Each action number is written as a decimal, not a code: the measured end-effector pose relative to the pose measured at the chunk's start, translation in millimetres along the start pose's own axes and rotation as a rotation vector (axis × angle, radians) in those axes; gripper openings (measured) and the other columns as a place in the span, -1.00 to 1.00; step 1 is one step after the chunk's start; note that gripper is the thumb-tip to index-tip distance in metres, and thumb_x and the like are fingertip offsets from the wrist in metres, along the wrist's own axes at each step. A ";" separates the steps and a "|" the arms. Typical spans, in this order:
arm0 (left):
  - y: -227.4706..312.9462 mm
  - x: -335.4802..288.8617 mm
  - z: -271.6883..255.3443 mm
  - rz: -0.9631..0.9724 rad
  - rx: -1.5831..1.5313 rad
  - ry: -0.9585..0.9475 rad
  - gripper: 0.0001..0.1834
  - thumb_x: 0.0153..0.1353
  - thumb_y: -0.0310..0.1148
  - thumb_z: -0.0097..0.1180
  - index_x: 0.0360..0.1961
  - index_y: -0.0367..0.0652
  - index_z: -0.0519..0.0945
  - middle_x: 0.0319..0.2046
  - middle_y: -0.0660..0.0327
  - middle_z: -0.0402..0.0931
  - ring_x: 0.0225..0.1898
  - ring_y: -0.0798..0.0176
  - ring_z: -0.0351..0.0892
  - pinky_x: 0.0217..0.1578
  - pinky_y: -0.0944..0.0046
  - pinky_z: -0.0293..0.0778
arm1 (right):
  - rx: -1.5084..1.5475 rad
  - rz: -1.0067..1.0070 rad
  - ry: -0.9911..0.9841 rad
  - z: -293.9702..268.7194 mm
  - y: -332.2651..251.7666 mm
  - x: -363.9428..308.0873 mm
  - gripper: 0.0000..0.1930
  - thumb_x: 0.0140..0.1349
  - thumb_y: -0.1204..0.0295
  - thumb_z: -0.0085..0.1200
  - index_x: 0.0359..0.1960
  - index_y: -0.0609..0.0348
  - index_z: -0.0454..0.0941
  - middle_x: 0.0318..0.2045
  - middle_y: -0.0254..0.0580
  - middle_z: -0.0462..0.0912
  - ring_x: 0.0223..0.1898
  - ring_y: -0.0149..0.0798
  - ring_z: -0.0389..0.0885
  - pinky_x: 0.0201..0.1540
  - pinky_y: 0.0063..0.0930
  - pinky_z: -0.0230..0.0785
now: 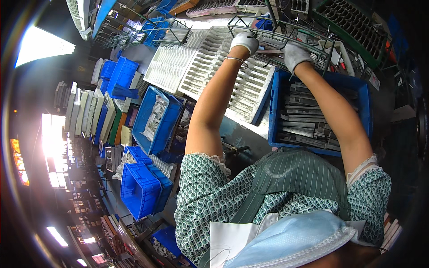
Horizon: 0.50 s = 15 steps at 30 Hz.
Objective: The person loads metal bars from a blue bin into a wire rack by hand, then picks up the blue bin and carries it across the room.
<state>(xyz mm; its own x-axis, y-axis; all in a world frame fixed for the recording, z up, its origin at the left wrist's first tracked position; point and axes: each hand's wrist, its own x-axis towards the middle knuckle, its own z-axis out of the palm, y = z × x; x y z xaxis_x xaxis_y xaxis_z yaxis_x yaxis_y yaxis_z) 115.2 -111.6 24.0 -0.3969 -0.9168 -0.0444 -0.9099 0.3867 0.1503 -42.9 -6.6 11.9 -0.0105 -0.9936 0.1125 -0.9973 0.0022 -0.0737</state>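
Both my hands wear white-grey gloves and reach forward to a dark green wire basket [272, 32] at the far side of the work area. My left hand [245, 43] is closed on the basket's left part, with a metal bangle on that wrist. Farther right, my right hand [296, 56] is closed at the basket's near right edge; its fingertips are partly hidden. Several thin flat strips show between the hands. White ridged trays [210, 73] lie beneath and left of my left hand. Under my right forearm stands a blue crate [275, 118] holding many grey metal bars [301, 123].
Another wire basket [176, 33] stands at the far left. A green slotted tray [348, 29] is at the far right. Left of me are a blue bin with pale pieces [172, 118], a blue bin [140, 190] and stacked boards [89, 111].
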 end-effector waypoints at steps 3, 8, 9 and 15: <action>4.1 -1.0 -2.5 0.006 -0.015 -0.055 -0.65 0.01 -0.28 -0.20 -0.29 -0.22 0.55 -0.19 -0.10 0.44 -0.11 -0.04 0.43 -0.09 0.17 0.33 | 0.047 0.026 -0.001 -14.2 9.5 -24.7 -0.64 -0.02 0.51 -0.16 -0.13 0.03 0.46 -0.34 0.03 0.52 -0.26 -0.02 0.50 -0.21 -0.24 0.36; 26.5 13.7 8.3 0.162 0.010 -0.284 -0.58 0.08 -0.19 -0.23 -0.16 -0.24 0.47 -0.11 -0.09 0.39 -0.10 -0.03 0.43 -0.10 0.13 0.33 | 0.071 0.159 0.032 1.7 37.0 -39.5 -0.72 0.16 0.34 -0.24 -0.21 0.18 0.47 -0.18 0.00 0.49 -0.08 -0.09 0.43 0.00 -0.33 0.23; 4.0 19.1 14.1 0.234 0.110 -0.250 -0.52 0.14 -0.12 -0.32 -0.10 -0.26 0.43 -0.08 -0.08 0.37 -0.09 -0.06 0.40 -0.09 0.11 0.31 | 0.175 0.102 0.015 -11.4 18.6 -40.5 -0.71 0.17 0.32 -0.24 -0.17 0.17 0.43 -0.12 -0.03 0.45 -0.07 -0.10 0.41 0.02 -0.34 0.21; 11.2 25.6 41.0 -0.010 -0.279 -0.170 -0.39 0.18 0.03 -0.48 -0.05 -0.24 0.41 -0.01 -0.07 0.31 0.06 -0.04 0.25 0.05 0.16 0.17 | 0.040 -0.017 -0.086 -2.1 8.1 -29.5 -0.39 0.17 0.00 -0.31 0.22 -0.03 -0.01 0.20 -0.04 0.06 0.19 0.01 0.09 0.19 -0.11 -0.12</action>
<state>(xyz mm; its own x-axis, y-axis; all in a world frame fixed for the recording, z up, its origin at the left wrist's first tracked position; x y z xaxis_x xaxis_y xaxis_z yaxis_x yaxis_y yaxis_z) 89.9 -126.6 -15.9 -0.4237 -0.8815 -0.2082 -0.8552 0.3136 0.4127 -50.8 23.0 10.0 0.0148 -0.9995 0.0286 -0.9936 -0.0179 -0.1120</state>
